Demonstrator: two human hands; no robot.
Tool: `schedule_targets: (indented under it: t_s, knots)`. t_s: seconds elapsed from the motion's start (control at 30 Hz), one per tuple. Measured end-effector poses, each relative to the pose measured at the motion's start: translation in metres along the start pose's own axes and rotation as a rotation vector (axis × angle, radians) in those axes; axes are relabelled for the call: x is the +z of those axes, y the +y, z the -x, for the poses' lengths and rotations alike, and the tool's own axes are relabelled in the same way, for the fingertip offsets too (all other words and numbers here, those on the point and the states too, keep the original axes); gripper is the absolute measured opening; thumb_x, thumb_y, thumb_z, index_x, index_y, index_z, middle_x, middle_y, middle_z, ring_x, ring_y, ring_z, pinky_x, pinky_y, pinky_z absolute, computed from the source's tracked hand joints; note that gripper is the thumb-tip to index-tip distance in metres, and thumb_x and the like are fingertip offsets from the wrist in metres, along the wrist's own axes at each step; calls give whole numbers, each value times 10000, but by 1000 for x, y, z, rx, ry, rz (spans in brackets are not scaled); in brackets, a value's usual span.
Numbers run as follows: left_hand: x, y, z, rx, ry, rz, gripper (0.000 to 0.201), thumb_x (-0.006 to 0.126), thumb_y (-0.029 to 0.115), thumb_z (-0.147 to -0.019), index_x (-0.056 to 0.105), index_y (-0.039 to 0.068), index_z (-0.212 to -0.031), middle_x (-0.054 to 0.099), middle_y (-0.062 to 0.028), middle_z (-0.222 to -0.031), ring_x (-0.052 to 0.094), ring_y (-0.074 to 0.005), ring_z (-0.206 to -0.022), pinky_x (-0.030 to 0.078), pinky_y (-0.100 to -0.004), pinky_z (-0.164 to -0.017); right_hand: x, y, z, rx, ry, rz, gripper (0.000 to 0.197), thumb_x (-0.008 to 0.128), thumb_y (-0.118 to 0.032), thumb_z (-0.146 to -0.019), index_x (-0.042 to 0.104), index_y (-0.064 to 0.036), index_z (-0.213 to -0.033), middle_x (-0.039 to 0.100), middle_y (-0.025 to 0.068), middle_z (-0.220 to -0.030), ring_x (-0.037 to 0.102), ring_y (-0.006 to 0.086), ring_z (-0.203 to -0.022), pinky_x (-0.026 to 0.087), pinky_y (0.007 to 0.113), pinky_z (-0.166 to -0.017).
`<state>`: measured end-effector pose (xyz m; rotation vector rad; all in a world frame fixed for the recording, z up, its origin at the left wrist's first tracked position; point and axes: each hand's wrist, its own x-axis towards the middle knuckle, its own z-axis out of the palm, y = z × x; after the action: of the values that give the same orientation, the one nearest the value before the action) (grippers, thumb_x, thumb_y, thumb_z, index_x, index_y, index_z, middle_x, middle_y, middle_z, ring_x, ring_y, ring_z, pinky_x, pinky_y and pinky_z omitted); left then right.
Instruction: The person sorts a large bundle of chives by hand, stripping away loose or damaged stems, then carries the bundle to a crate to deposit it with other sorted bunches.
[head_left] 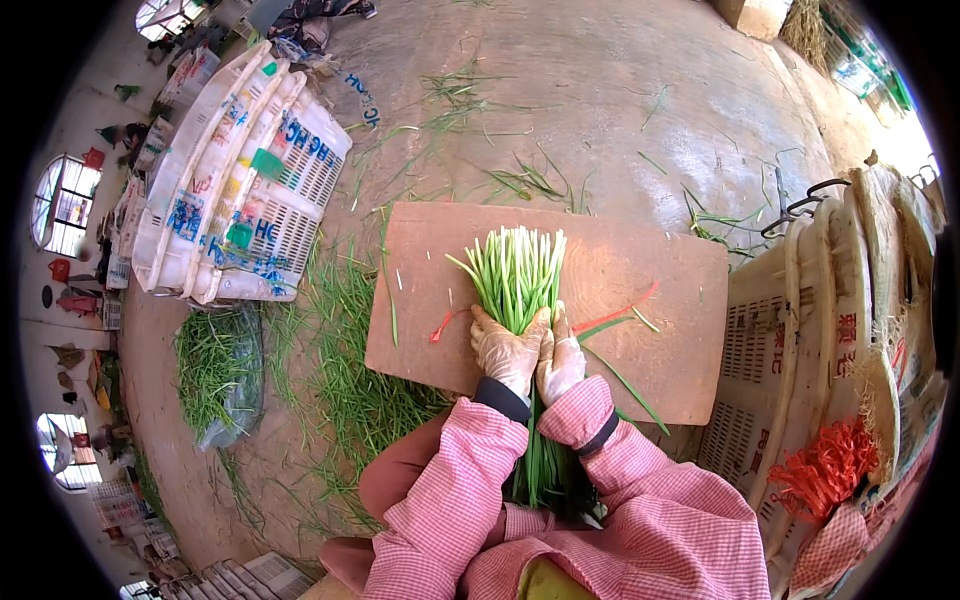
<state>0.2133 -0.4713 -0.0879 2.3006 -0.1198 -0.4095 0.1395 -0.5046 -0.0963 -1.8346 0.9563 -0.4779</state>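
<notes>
Bundle of slender green stalks is held over the near middle of a flat, rectangular brown table, its surface smooth but scuffed and specked with trimmings. The stalks are clamped between both hands, drawn together side by side: the left hand is wrapped around one side, the right hand is pressed close against the other. Both are covered by thin, wrinkled, pale gloves stained brownish. Pale, blunt stem ends are fanned out beyond the grip; darker, strap-like blades are hung down between the pink gingham sleeves. Narrow red strips, one to the right and a curled one to the left, are seen on the tabletop, along with loose blades. Long cut greens are strewn thickly over the rough, dusty floor. At left, rigid white slotted crates are stacked near a crinkled clear bag of greens. At right, more white crates are topped by coarse fibrous cloth, with a frilled red ribbon bunch hung beside them.
</notes>
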Motion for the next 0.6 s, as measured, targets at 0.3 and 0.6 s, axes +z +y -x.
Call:
schedule_targets:
  t_s: [0.3, 0.6]
  knots:
    - [1, 16, 22, 77, -15, -184, 1154, 748, 463, -548, 67, -20, -1344, 277, -222, -1298, 302, -358, -1160, 268, -457, -969, -19, 46, 9, -372, -68, 287, 459, 388, -116, -870, 279, 74, -1272, 433, 275, -1197, 425, 396, -1111, 339, 420, -953]
    - [5, 20, 30, 60, 51, -284, 1059, 730, 392, -579, 118, -28, -1334, 310, -226, -1271, 350, -362, -1109, 281, -437, -956, -64, -108, -171, -850, -618, 557, 253, 666, -121, -677, 657, -128, -930, 584, 60, -1051, 463, 265, -1080, 421, 343, -872]
